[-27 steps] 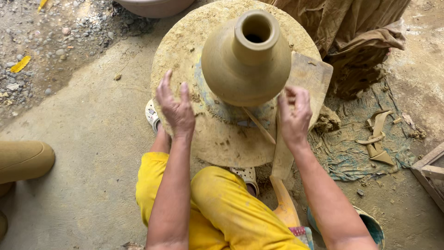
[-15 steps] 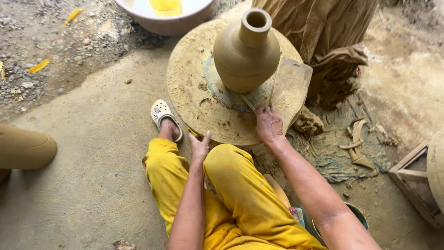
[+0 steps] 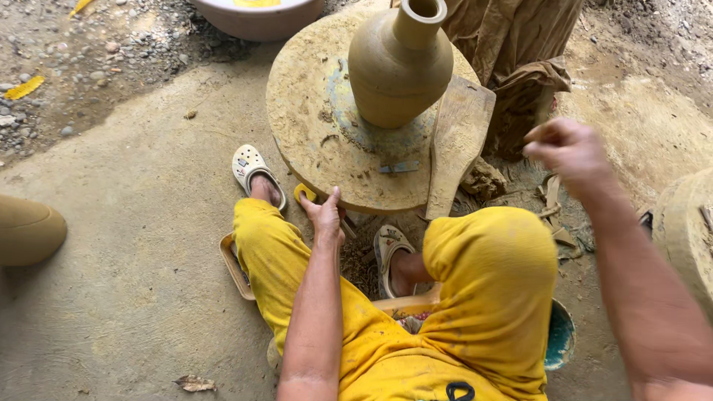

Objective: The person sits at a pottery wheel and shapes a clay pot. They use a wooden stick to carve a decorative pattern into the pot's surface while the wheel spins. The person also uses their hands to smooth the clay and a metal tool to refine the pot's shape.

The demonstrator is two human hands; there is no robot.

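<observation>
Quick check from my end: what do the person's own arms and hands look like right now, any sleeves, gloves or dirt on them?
Both arms are bare, with no sleeves or gloves showing. The left hand and right hand wear no visible rings or wristbands; the right is blurred. Clay smears cannot be made out.

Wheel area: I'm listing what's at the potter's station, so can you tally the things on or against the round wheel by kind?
Clay vase: 1
Wooden paddle: 1
Small flat metal scraper: 1
Hand at the wheel's near edge, left hand: 1
Total: 4
</observation>
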